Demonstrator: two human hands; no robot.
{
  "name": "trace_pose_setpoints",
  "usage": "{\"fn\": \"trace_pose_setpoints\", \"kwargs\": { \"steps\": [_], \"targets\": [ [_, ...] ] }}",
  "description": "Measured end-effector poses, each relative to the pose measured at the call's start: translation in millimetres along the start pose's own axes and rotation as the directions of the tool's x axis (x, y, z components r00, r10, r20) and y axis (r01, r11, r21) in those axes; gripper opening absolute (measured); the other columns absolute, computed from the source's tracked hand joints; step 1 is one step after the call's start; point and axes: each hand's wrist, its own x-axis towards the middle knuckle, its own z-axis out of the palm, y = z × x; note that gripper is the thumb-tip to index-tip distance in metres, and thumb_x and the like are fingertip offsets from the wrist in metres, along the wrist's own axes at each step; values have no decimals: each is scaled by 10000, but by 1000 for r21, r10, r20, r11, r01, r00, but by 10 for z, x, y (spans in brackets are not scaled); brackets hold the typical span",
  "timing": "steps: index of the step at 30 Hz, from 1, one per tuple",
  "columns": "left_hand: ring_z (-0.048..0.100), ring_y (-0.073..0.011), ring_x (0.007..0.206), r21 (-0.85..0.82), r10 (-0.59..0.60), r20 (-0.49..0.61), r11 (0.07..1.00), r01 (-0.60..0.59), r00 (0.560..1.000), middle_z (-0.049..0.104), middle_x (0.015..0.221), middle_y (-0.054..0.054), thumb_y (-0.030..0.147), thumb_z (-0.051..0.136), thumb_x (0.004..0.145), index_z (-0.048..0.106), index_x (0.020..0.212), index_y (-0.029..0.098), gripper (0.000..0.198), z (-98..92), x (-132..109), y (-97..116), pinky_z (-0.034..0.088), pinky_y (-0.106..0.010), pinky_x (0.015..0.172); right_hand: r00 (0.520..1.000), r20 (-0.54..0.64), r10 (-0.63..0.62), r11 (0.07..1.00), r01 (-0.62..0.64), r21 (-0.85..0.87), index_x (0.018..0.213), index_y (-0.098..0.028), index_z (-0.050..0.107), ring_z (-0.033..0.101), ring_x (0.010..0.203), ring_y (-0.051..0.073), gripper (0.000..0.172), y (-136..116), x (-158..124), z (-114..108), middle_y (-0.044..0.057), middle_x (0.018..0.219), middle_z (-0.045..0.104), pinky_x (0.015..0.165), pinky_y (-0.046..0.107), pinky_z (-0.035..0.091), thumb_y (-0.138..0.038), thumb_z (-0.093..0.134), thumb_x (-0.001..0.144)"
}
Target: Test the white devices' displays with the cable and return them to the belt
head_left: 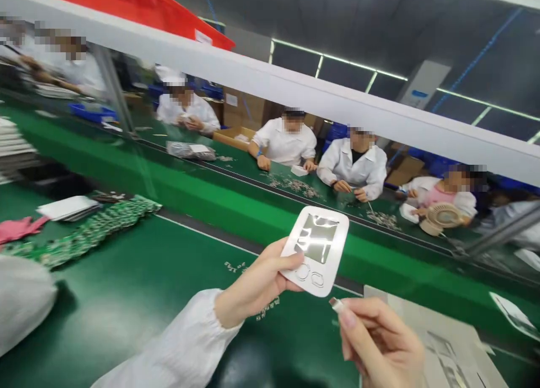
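Above the green anti-static work mat [126,298], in the head view, held up at a tilt — a flat white plastic faceplate with rounded corners and a glossy rectangular window [315,251]. Pinched at its lower left corner by the left hand [257,284], thumb over the front beside the two button cut-outs, other fingers hidden behind; gripped at the edge, probably, to keep prints off the window. Angled toward the ceiling lights, so bright reflections streak across the window — a pose that suits checking the surface. White outline markings around the cut-outs; no scratch or flaw readable at this size.

Just below and right of the faceplate, the right hand [379,343], thumb and forefinger closed on a small pale tab or sliver [336,303], apart from the faceplate's lower edge. Too small to tell whether film, sticker or tool.

Right of the faceplate, lower down, a grey printed sheet with line drawings [439,337] flat on the mat, within easy reach. Left of the faceplate, well apart, a long spread of green circuit boards [93,230], a white paper stack [67,207], a pink cloth [21,228].

Beyond the faceplate, across the green conveyor, seated people in white coats [354,163] with hands busy over small scattered parts; a beige desk fan [439,218] near the rightmost one. Overhead, a white rail and a red bin [139,5].
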Motion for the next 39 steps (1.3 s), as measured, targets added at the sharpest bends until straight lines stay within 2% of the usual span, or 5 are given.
{"fn": "trace_pose_setpoints", "kwargs": {
  "steps": [5,19,27,33,39],
  "targets": [
    [649,-168,724,-15,-108,-38,994,108,993,670,888,-77,225,659,845,593,1164,165,331,2,-122,110,563,-244,592,1000,-15,-13,996,12,-92,669,-194,731,447,373,91,140,-50,84,-33,-23,441,538,361,215,355,-326,760,704],
    [632,-159,703,31,-135,-39,990,137,990,679,959,-77,245,640,861,623,1164,214,305,-21,-135,149,556,-250,587,989,113,96,986,-79,-149,660,-199,714,396,415,72,165,-3,172,-88,-30,460,523,411,210,292,-340,735,744],
    [658,-180,749,139,-30,-98,989,44,995,693,954,-60,287,713,802,602,1187,245,403,20,-193,154,564,-255,625,959,173,226,951,-178,-253,669,-181,686,319,468,79,247,-41,213,-142,-39,476,462,440,217,234,-408,710,763],
    [668,-247,849,207,37,-139,978,-8,990,684,1055,-90,335,713,796,559,1254,234,494,94,-271,62,545,-268,617,946,266,185,895,-51,-443,737,-198,668,428,522,120,282,26,221,-230,-11,556,552,471,237,316,-445,603,856],
    [635,-211,904,211,150,-235,972,-100,960,646,1134,-88,346,619,882,499,1299,214,454,284,-269,-205,532,-256,672,887,415,203,768,119,-630,818,-229,569,449,559,132,297,75,360,-390,-23,634,528,487,247,306,-430,409,968]
  ]
}}
